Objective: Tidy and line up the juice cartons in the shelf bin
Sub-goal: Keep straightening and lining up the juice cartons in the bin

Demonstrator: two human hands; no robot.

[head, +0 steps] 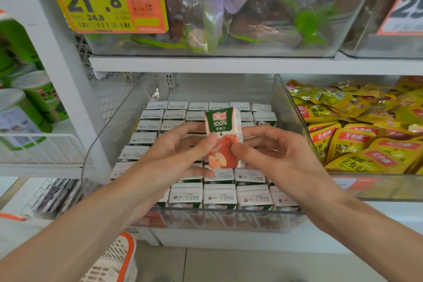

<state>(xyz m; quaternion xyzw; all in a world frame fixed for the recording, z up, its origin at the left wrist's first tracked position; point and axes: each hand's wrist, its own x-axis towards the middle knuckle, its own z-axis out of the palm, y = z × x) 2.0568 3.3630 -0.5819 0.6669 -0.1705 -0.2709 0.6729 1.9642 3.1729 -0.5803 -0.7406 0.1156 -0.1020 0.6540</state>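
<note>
- Setting: a white shop shelf (pixel 206 65) with clear plastic bins; the shelf bin (pixel 229 214) I am working in sits at the centre, yellow snack packets (pixel 357 135) in the bin to its right, green tins (pixel 34 98) on the rack to its left
- Contents: the juice cartons (pixel 219 197) stand upright in rows, white tops facing me; front and back rows look square, the middle rows are hidden behind my hands
- Carton in hand: one apple juice carton (pixel 223 137) is held upright above the middle of the bin, printed face toward me, clear of the rows
- Left hand (pixel 180 151): thumb and fingers pinched on the carton's left edge
- Right hand (pixel 272 151): thumb closed on the lower right corner, other fingers loosely curled behind
- Advice, as I judge it: find the gap first, lower the carton straight down, top level with its neighbours, then press the row flush
</note>
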